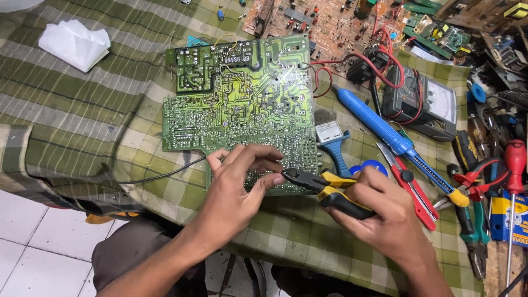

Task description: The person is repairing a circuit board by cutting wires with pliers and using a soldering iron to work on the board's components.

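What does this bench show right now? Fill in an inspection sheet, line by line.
Surface: green checked cloth over the table.
Job's things: large green circuit board, solder side up; yellow-and-black side cutters, tips at its near edge.
Clutter: blue desoldering pump, red utility knife, analogue multimeter, red-handled screwdriver, white tissue.
Hands: left hand pinching at the board edge; right hand gripping the cutters.
Cables: red meter leads; thin black wire.
Surroundings: white tiled floor.

Green checked tablecloth [82,110]; white tiled floor [33,242].
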